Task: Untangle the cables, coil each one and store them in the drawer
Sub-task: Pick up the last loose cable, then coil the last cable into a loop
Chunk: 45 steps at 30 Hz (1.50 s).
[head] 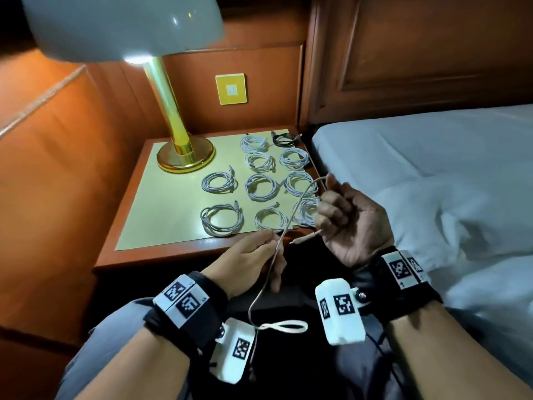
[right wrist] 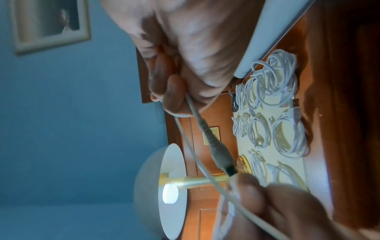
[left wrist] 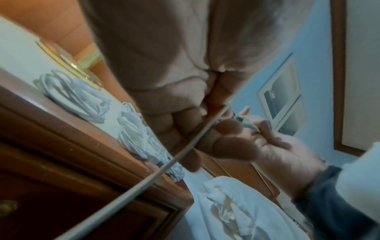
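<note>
Loose cable spans both hands off the nightstand's front edge: right hand grips it, left hand pinches it.

Both hands hold one white cable above the nightstand.

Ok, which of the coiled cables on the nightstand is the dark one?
The black coil at the far right corner of the nightstand, next to the bed. Every other coil there is white.

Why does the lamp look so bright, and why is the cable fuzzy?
Head view: the lit lamp glares, leaving the room dim. Left wrist view: the cable is blurred, too near the lens. Right wrist view: the lamp bulb glows washed-out white.
</note>
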{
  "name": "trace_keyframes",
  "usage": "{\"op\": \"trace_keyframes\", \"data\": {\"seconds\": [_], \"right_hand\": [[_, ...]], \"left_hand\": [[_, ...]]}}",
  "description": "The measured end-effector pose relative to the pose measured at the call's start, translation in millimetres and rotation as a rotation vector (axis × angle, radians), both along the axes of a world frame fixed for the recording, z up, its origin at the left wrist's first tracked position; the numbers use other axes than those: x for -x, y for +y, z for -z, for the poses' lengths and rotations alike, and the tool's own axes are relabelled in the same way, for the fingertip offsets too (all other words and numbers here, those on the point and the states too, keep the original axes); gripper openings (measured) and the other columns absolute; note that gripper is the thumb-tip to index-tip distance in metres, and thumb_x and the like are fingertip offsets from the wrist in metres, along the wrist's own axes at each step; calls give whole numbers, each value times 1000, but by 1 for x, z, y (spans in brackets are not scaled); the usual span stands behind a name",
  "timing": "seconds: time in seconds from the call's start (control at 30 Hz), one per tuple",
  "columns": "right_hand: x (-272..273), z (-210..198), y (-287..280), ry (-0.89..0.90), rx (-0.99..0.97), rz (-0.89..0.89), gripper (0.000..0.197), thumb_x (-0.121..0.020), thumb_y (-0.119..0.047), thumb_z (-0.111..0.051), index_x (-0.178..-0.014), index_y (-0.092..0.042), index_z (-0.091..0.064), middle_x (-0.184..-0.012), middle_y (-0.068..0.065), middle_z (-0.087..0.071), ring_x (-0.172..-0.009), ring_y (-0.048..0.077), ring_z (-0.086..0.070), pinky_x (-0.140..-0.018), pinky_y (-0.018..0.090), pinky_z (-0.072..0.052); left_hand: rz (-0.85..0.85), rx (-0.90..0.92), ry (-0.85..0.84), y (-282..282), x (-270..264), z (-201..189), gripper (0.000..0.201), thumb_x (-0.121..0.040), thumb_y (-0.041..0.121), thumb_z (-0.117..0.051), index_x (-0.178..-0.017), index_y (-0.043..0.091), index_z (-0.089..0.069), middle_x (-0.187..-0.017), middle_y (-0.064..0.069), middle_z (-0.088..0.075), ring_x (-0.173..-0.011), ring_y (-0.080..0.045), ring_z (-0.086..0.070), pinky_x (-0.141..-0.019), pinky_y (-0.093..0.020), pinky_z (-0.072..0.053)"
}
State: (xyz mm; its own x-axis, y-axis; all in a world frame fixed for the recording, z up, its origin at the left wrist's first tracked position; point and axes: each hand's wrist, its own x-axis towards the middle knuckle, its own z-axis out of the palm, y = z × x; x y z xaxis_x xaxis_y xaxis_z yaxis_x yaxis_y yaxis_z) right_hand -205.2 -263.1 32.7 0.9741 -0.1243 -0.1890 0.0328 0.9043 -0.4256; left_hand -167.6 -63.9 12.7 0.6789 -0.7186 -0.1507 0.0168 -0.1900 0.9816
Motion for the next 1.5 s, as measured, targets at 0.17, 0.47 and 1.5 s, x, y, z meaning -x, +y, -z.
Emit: {"op": "trace_keyframes", "data": {"seconds": [0.17, 0.47, 1.5], "right_hand": [[-14, -1, -18, 72, 69, 127, 32, -100, -25, -39, -115, -12, -64, -62, -9, -29, -48, 8, -26, -44, 21, -30], [-4, -8, -55, 181, 268, 428, 41, -84, -14, -44, -119, -10, -65, -62, -8, -45, -45, 8, -29, -46, 21, -25], [-5, 27, 24, -26, 1120, -450, 31, -89, -24, -56, -100, 0, -73, -82, 11, -73, -77, 20, -68, -69, 33, -53]], "left_hand": [[-172, -94, -13, 4, -11, 5, 18, -106, 23, -42, -98, 8, -50, -71, -6, -48, -53, -16, -40, -52, -32, -43], [-217, -382, -501, 31, -25, 10, 11, -100, 18, -53, -93, 26, -56, -74, 5, -58, -59, -5, -45, -56, -15, -38], [-239, -177, -769, 26, -18, 7, 14, -92, 12, -67, -86, 20, -59, -71, 15, -62, -69, -3, -57, -62, -10, -38]]}}
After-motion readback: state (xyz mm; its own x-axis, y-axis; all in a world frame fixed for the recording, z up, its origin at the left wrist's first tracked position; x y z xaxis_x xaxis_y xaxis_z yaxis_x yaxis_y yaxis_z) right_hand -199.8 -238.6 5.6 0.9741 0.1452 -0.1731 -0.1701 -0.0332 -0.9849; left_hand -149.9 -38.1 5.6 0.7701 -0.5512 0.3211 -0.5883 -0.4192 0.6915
